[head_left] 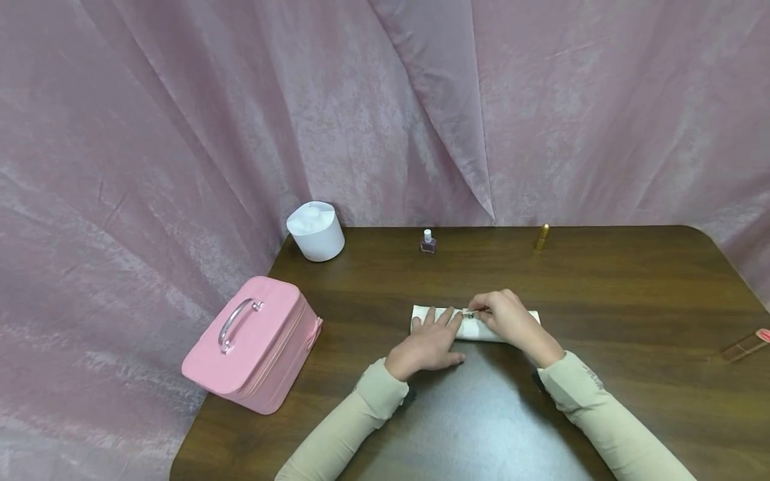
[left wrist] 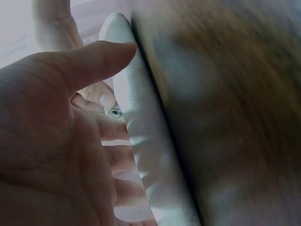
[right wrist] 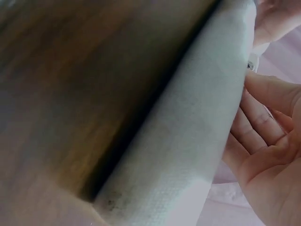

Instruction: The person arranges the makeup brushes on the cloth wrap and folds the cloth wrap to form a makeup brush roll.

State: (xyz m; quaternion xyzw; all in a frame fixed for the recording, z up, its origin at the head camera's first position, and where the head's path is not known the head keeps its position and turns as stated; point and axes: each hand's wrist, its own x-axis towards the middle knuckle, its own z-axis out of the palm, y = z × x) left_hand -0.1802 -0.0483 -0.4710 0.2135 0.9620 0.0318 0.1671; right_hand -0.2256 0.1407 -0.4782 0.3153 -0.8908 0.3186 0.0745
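A flat, folded cream cloth pouch (head_left: 490,332) lies across the table in front of me. My left hand (head_left: 428,344) rests on its left part with fingers spread and thumb out to the side. Near the pouch's middle, my right hand (head_left: 508,319) pinches a small snap tab between thumb and fingertips. The tab's round metal snap (left wrist: 114,112) shows beside the right thumb in the left wrist view. Along the cloth pouch (right wrist: 183,113) in the right wrist view, the right fingers curl at the far side of its edge.
A pink vanity case (head_left: 246,347) with a silver handle stands at the left. Toward the back are a white tissue holder (head_left: 319,237), a nail polish bottle (head_left: 428,244) and a gold lipstick tube (head_left: 543,237). A brown tube (head_left: 744,346) lies at the far right.
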